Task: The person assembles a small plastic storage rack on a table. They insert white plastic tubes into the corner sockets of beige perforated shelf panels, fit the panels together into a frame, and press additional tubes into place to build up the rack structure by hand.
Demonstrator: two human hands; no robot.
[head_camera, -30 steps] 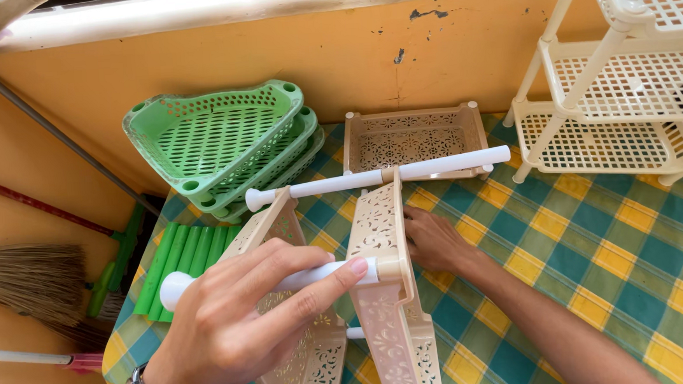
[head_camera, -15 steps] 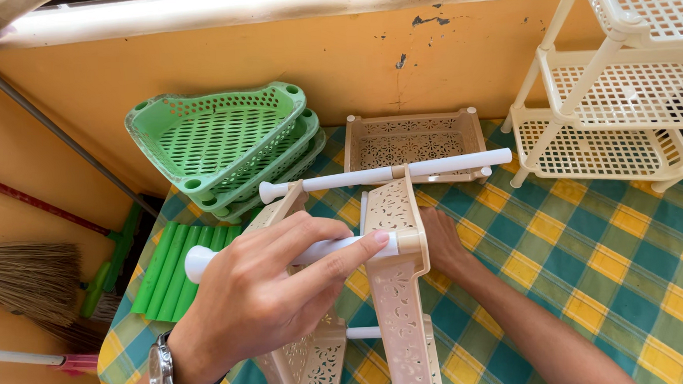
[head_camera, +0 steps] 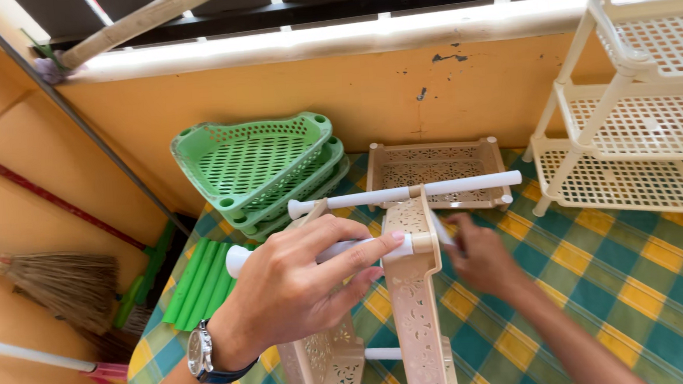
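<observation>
A beige plastic shelf panel with lace-like cut-outs (head_camera: pixel 415 289) stands on edge at the near centre of the table, running from the near edge away toward the wall. A white plastic tube (head_camera: pixel 321 252) passes into the socket at its far corner, and the left hand (head_camera: pixel 300 291) is wrapped around this tube, thumb and fingers closed on it just left of the panel. A wristwatch with a dark strap (head_camera: pixel 202 353) sits on that wrist. A second beige cut-out panel (head_camera: pixel 323 364) stands just left of the first, under the left hand, with a short white tube (head_camera: pixel 383 354) bridging the two low down. Another long white tube (head_camera: pixel 404 194) lies across the far ends of the panels. The right hand (head_camera: pixel 481 256) rests just right of the first panel, fingers curled against its far corner; what it grips is hidden, so I cannot tell whether it holds anything.

Farther off, a flat beige tray (head_camera: pixel 434 170) lies by the wall. Left of it is a stack of green triangular plastic baskets (head_camera: pixel 258 169), with green tubes (head_camera: pixel 194 284) lying near the table's left edge. A cream tiered rack (head_camera: pixel 626 122) stands at the far right. All rest on a green-and-yellow checked tablecloth (head_camera: pixel 619 279). A straw broom (head_camera: pixel 58 281) leans at the left.
</observation>
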